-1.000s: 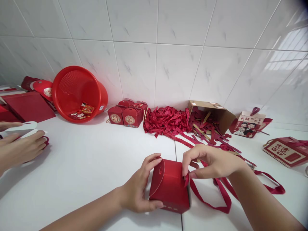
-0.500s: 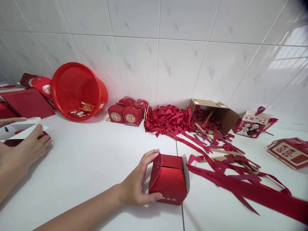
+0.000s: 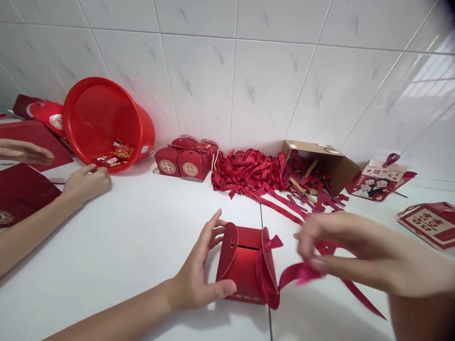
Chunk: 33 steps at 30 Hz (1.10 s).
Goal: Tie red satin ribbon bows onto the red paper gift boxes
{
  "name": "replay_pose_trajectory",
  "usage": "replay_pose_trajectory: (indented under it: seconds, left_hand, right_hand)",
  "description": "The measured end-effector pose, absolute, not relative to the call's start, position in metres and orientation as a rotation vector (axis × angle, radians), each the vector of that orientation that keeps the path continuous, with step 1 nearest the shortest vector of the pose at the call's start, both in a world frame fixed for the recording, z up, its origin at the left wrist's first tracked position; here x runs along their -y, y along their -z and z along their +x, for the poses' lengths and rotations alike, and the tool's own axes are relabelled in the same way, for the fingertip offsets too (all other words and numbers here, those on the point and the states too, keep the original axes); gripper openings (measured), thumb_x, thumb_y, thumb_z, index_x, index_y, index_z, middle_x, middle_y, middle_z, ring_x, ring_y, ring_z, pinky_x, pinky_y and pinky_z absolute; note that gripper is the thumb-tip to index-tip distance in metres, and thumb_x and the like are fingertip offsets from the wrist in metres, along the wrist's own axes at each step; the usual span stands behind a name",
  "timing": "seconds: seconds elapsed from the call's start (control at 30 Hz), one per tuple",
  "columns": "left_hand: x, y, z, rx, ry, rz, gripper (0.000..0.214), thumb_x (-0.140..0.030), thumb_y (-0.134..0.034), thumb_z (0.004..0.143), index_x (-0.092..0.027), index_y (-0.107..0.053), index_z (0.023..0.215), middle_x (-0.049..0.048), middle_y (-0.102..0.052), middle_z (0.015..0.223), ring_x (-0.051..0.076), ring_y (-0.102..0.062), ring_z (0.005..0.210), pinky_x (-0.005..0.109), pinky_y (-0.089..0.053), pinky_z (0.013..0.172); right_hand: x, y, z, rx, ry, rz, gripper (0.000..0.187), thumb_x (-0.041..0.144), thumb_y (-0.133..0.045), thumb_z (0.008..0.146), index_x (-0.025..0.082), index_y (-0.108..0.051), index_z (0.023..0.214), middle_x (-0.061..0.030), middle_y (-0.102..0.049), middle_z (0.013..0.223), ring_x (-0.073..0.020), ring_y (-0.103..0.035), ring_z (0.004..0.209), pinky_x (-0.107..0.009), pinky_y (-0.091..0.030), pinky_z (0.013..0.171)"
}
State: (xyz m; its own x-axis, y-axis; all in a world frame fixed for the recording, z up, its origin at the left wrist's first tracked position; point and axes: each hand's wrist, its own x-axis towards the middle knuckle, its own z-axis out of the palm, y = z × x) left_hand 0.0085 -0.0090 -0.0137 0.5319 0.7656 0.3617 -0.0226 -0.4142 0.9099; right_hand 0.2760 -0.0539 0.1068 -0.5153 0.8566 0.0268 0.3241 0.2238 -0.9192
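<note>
A small red gift box (image 3: 245, 265) stands on the white counter (image 3: 142, 237) in front of me, its two rounded top flaps up. My left hand (image 3: 201, 274) grips its left side, thumb on the front face and fingers at the left flap. A dark red ribbon (image 3: 295, 274) runs through the right flap. My right hand (image 3: 351, 251), blurred by motion, pinches that ribbon just right of the box.
Another person's hands (image 3: 85, 182) work at the left beside a tipped red basket (image 3: 103, 123) and flat red cards (image 3: 21, 192). Finished red boxes (image 3: 185, 163), a ribbon heap (image 3: 249, 173), a tipped carton (image 3: 320, 163) and printed boxes (image 3: 426, 222) line the tiled wall.
My right hand came back into view holding the ribbon, which now passes through the box's right flap. The other person's hands moved from the white card toward the basket.
</note>
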Motion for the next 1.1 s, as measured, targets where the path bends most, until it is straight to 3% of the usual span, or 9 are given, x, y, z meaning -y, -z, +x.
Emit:
replay_pose_trajectory:
  seconds: [0.1,0.2,0.33,0.47,0.53,0.7,0.83,1.1]
  left_hand:
    - [0.009,0.017,0.010,-0.583,-1.028,1.798,0.096,-0.059,-0.065,0.073,-0.039,-0.006,0.146,0.0078,-0.029,0.136,0.030,-0.036,0.128,0.045,-0.030,0.109]
    - [0.009,0.018,0.011,-0.529,-1.040,1.806,0.100,-0.059,-0.069,0.070,-0.038,-0.006,0.145,0.0084,-0.030,0.134,0.031,-0.037,0.127,0.047,-0.030,0.108]
    - [0.009,0.012,0.008,-0.549,-0.970,1.675,0.096,-0.063,-0.065,0.071,-0.039,-0.010,0.146,0.0073,-0.031,0.132,0.031,-0.036,0.127,0.048,-0.032,0.107]
    - [0.009,0.006,0.005,-0.546,-0.923,1.605,0.062,-0.055,-0.055,0.084,-0.034,-0.034,0.138,0.0073,-0.036,0.126,0.029,-0.039,0.124,0.046,-0.032,0.107]
    - [0.009,0.004,0.003,-0.535,-0.901,1.619,0.057,-0.054,-0.055,0.084,-0.031,-0.039,0.133,0.0082,-0.036,0.127,0.029,-0.039,0.124,0.047,-0.031,0.107]
    - [0.010,0.002,0.003,-0.493,-0.882,1.623,0.079,-0.060,-0.069,0.069,-0.029,-0.027,0.127,0.0095,-0.039,0.122,0.032,-0.038,0.123,0.054,-0.028,0.105]
    - [0.010,0.001,0.003,-0.459,-0.873,1.617,0.072,-0.058,-0.066,0.073,-0.027,-0.023,0.123,0.0079,-0.042,0.113,0.028,-0.046,0.112,0.054,-0.030,0.102]
    - [0.011,0.003,0.006,-0.499,-0.874,1.675,0.084,-0.063,-0.067,0.068,-0.028,-0.020,0.127,0.0125,-0.037,0.124,0.031,-0.038,0.122,0.050,-0.033,0.100]
  right_hand:
    - [0.034,-0.083,0.235,1.682,-1.505,-0.946,0.012,0.024,-0.052,0.091,0.021,-0.043,0.084,0.0030,-0.050,0.075,-0.0082,-0.044,0.063,-0.021,-0.038,0.057]
    - [0.026,-0.058,0.205,1.574,-1.511,-0.930,0.019,0.024,-0.049,0.092,0.021,-0.036,0.080,0.0056,-0.045,0.071,-0.0069,-0.035,0.058,-0.020,-0.031,0.053]
    - [0.031,-0.048,0.196,1.560,-1.439,-0.961,0.019,0.023,-0.050,0.091,0.021,-0.035,0.078,0.0047,-0.047,0.072,-0.0082,-0.040,0.060,-0.022,-0.034,0.055]
    - [0.033,-0.050,0.198,1.591,-1.397,-1.019,0.015,0.020,-0.050,0.089,0.021,-0.038,0.080,0.0040,-0.050,0.069,-0.0102,-0.047,0.062,-0.023,-0.036,0.057]
    - [0.033,-0.050,0.197,1.609,-1.376,-1.042,0.013,0.018,-0.050,0.088,0.021,-0.039,0.080,0.0039,-0.052,0.068,-0.0109,-0.049,0.063,-0.024,-0.037,0.057]
    - [0.034,-0.047,0.195,1.693,-1.267,-1.112,0.012,0.015,-0.051,0.085,0.021,-0.042,0.079,0.0037,-0.053,0.070,-0.0108,-0.050,0.063,-0.024,-0.038,0.058]
    - [0.036,-0.048,0.193,1.713,-1.233,-1.151,0.012,0.016,-0.051,0.084,0.021,-0.042,0.078,0.0033,-0.053,0.070,-0.0108,-0.049,0.062,-0.024,-0.038,0.058]
    - [0.037,-0.050,0.190,1.654,-1.229,-1.149,0.010,0.020,-0.051,0.086,0.022,-0.042,0.080,0.0026,-0.055,0.068,-0.0118,-0.051,0.062,-0.024,-0.039,0.058]
